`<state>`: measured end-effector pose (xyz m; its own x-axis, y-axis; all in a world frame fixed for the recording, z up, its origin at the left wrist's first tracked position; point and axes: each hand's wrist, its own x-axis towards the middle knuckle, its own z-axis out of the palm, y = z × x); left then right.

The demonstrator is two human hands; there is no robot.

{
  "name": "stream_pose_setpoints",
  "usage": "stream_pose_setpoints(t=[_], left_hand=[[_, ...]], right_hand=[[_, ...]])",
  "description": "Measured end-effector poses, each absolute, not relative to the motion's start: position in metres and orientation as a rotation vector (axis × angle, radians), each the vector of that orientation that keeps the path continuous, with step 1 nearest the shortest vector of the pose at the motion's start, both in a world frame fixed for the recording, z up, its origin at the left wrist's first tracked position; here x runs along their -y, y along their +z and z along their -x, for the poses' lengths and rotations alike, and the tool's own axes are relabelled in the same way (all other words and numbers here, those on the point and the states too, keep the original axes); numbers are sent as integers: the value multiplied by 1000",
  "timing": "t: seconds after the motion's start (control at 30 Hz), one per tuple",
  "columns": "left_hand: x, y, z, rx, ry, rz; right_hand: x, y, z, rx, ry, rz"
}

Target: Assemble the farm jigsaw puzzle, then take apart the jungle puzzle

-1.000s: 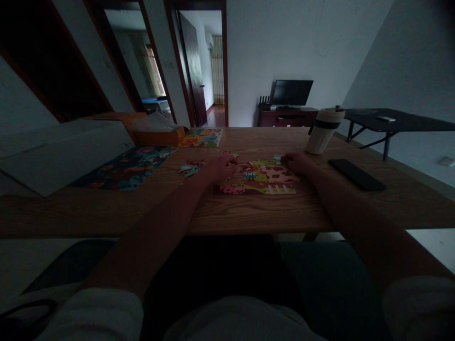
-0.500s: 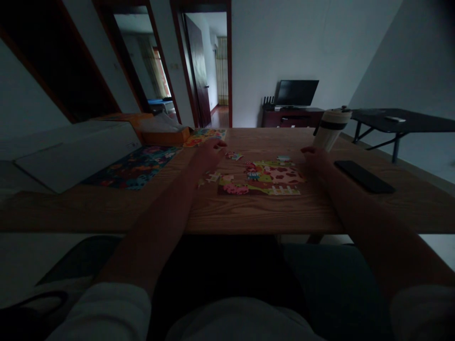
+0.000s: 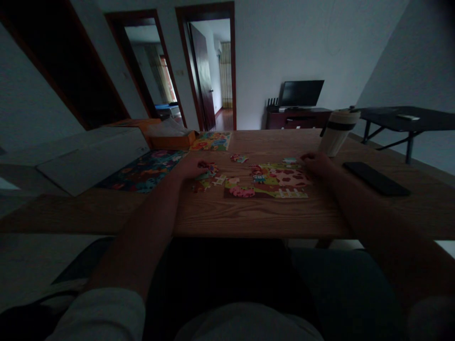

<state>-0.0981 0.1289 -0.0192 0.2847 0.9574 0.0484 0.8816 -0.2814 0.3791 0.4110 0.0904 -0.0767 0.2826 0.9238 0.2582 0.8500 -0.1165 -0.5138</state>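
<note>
A partly assembled jigsaw puzzle (image 3: 293, 177) with a farm picture lies flat on the wooden table, a pink pig and a brown-spotted shape showing in it. My left hand (image 3: 192, 168) is left of it, fingers bent and closed on a puzzle piece (image 3: 210, 167) among several loose ones. A pale loose piece (image 3: 219, 180) lies between that pile and the puzzle. Beside the puzzle's upper right corner rests my right hand (image 3: 316, 163), fingers curled together; what they hold, if anything, is too dark to see. Near its fingertips is a light-coloured piece (image 3: 289, 160).
Behind my right hand stands a cream tumbler (image 3: 339, 132), with a black phone-like slab (image 3: 375, 178) to its right. A dark blue picture sheet (image 3: 142, 170), a white box (image 3: 95, 154) and an orange box (image 3: 174, 141) occupy the left side. More loose pieces (image 3: 239, 158) lie beyond the puzzle.
My left hand has moved left and nearer to me, down to the loose pieces, uncovering the colourful sheet behind. My right hand stays beside the puzzle's right end. The view has shifted slightly.
</note>
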Motion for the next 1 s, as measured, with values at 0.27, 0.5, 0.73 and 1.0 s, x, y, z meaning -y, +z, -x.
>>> stream_pose_setpoints(t=[0.27, 0.5, 0.73, 1.0], left_hand=[[-124, -29, 91, -1610, 469, -2206], [-119, -24, 91, -1580, 530, -2169], [-114, -1, 115, -1776, 507, -2147], [-115, -11, 107, -1724, 390, -2198]], right_hand=[[-90, -77, -408, 1600, 205, 2002], [-87, -74, -406, 1606, 210, 2010], [-84, -73, -405, 1608, 214, 2004], [-84, -73, -406, 1611, 211, 1966]])
